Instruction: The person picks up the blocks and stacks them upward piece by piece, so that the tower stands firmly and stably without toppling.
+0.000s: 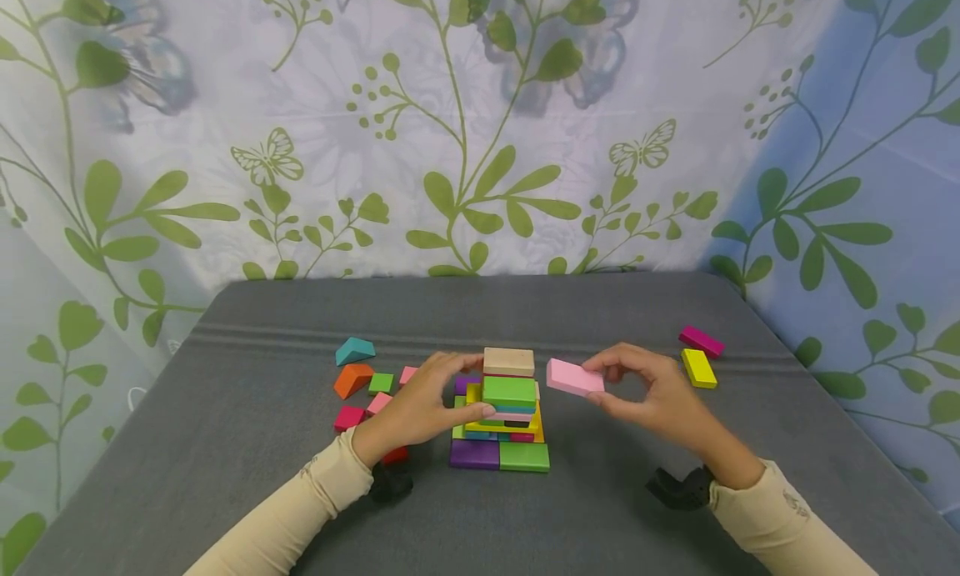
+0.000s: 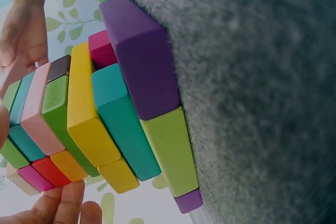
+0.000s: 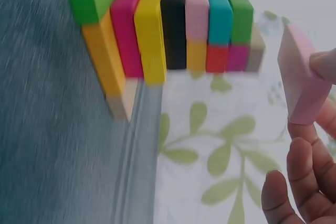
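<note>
A tower of colourful wooden blocks (image 1: 510, 390) stands on the grey table, a plain wood-coloured block (image 1: 508, 360) on its top layer. My left hand (image 1: 429, 401) holds the tower's upper layers from the left, thumb at the near side and fingers at the far side. In the left wrist view, its fingers (image 2: 67, 203) lie by the red and orange blocks. Right of the tower, my right hand (image 1: 651, 390) pinches a pink block (image 1: 575, 377) between thumb and fingers, held apart from the tower. The right wrist view shows this pink block (image 3: 302, 77) tilted beside the tower.
Left of the tower lie loose blocks, among them a teal one (image 1: 354, 351), an orange one (image 1: 353, 380) and a green one (image 1: 381, 383); my left arm partly hides others. At the right lie a magenta block (image 1: 702, 341) and a yellow block (image 1: 699, 368). A patterned curtain (image 1: 480, 142) hangs behind.
</note>
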Available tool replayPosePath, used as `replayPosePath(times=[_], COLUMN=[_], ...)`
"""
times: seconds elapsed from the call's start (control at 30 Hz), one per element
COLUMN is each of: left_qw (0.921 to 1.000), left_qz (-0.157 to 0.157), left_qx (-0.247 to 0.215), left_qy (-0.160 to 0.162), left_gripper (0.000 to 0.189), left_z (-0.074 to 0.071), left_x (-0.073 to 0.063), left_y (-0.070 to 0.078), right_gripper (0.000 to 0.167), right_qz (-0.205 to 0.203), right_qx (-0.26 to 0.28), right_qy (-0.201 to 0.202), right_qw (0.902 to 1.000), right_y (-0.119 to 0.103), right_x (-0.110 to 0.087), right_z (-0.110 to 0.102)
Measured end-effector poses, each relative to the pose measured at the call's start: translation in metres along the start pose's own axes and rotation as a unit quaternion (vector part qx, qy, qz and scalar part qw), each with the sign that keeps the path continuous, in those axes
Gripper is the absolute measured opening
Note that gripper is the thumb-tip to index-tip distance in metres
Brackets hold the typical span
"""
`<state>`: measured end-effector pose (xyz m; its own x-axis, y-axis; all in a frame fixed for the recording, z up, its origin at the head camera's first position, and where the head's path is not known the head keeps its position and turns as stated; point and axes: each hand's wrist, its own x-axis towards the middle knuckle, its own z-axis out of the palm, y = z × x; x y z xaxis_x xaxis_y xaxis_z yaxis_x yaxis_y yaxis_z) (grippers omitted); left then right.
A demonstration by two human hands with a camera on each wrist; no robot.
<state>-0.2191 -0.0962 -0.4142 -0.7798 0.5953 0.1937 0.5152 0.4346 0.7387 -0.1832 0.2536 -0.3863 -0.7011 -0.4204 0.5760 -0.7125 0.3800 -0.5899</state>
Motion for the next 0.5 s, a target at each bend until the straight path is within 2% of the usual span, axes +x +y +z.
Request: replayPosePath(times=[0.2,0.5], left_qw=[1.0000,0.9999], left_qz=[0.000,0.001], left_qx=[-0.001,-0.014], left_qy=[0.002,0.010], left_gripper=[0.073,0.092], left_z=[0.000,0.000], left_x=[-0.001,0.000], left_y=[0.001,0.004], right_gripper=[0.049,0.044], right_qz=[-0.061,-0.087], right_qx=[-0.012,-0.036], right_qy=[-0.009,-0.026], right_qw=[0.9980,0.9952], right_y=[-0.006,-0.009], right_x=[0.012,0.023], right_z=[0.023,0.044])
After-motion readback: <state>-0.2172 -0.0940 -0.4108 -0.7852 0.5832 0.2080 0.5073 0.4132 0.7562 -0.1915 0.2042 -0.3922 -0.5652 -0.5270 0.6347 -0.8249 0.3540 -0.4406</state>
